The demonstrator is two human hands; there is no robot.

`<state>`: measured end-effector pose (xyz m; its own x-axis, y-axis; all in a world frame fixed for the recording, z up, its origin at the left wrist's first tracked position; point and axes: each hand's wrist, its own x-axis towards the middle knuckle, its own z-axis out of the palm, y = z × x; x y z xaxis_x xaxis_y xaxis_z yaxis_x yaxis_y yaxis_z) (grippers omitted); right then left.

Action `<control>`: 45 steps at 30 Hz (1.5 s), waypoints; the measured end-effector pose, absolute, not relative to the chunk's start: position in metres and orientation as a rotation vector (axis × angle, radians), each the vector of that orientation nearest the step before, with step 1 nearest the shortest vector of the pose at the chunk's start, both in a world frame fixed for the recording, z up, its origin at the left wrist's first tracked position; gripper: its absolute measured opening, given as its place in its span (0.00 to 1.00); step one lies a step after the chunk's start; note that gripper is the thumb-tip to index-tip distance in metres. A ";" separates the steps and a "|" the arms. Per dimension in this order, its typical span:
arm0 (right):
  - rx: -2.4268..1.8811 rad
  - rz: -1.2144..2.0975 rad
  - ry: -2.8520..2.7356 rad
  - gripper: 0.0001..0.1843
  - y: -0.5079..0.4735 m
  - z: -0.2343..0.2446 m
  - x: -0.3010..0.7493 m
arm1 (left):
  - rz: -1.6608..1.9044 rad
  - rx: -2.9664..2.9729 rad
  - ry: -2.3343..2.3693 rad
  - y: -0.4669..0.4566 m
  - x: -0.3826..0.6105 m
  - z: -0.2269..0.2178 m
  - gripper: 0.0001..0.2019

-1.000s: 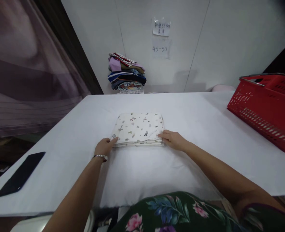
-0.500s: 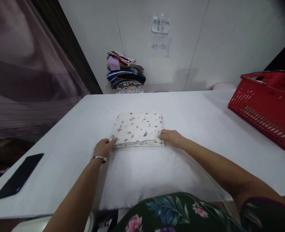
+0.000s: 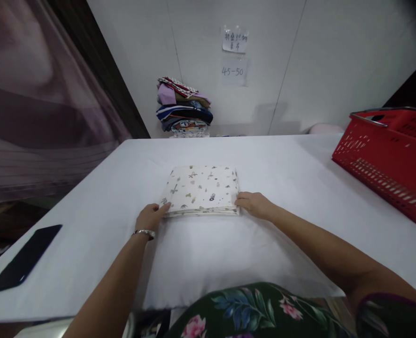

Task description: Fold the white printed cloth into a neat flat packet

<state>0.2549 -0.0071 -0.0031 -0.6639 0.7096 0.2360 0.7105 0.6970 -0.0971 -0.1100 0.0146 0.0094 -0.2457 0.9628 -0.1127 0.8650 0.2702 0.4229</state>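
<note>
A folded white cloth with small printed figures (image 3: 201,188) lies flat in the middle of the white table (image 3: 299,188). My left hand (image 3: 152,216) pinches its near left corner, thumb on top, a metal bracelet on the wrist. My right hand (image 3: 253,204) grips the near right corner, fingers curled round the edge. Both arms reach forward from the table's front edge.
A red plastic basket (image 3: 387,159) stands on the table at the right. A dark phone (image 3: 23,259) lies near the front left edge. A stack of folded coloured clothes (image 3: 183,109) sits against the back wall, under paper notes (image 3: 234,40).
Both hands keep their hold on the folded cloth's near corners. Only the camera view shifted slightly.
</note>
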 end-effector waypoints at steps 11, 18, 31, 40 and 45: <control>-1.050 0.105 -2.692 0.15 -0.007 0.000 0.252 | 0.377 1.717 2.230 0.015 -0.111 0.004 0.24; -0.990 0.073 -2.841 0.12 0.003 0.017 0.248 | 0.400 1.694 2.222 0.015 -0.111 0.006 0.23; -0.750 0.041 -3.101 0.08 0.019 0.033 0.241 | 0.407 1.662 2.216 0.014 -0.110 0.008 0.23; -0.706 -0.048 -3.099 0.10 0.018 0.026 0.241 | 0.391 1.670 2.242 0.014 -0.110 0.006 0.24; -0.808 0.015 -3.030 0.10 0.011 0.021 0.244 | 0.399 1.670 2.236 0.014 -0.110 0.007 0.23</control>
